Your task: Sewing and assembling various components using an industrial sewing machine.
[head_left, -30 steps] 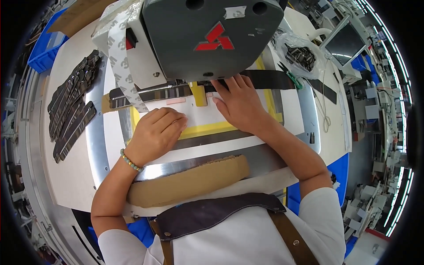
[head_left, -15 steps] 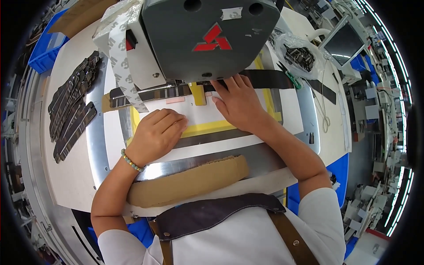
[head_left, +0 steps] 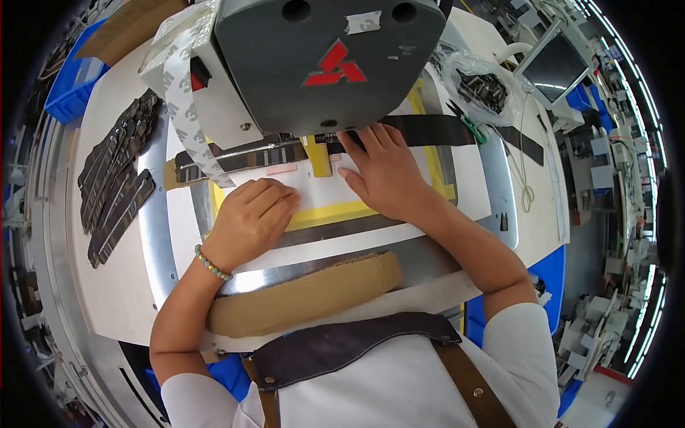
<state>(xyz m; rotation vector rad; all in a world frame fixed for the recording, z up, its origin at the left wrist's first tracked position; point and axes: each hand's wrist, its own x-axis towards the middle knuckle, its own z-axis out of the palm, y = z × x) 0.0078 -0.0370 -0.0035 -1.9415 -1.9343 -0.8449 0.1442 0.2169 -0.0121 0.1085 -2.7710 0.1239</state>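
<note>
- left hand (head_left: 250, 217) curled loosely, knuckles down on the white-and-yellow flat template (head_left: 335, 207), gripping nothing, seemingly to pin it flat.
- right hand (head_left: 382, 175) spread open, fingertips pressing the black woven strap (head_left: 428, 130) at the far edge, just under the grey sewing machine head (head_left: 321, 57), likely to keep it aligned.
- dark strap pieces (head_left: 114, 185) stacked at the left of the worktop (head_left: 121, 299).

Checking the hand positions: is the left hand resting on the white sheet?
Touching. The head view shows the left hand, fingers curled, pressed down on the white sheet with no gap beneath.
</note>
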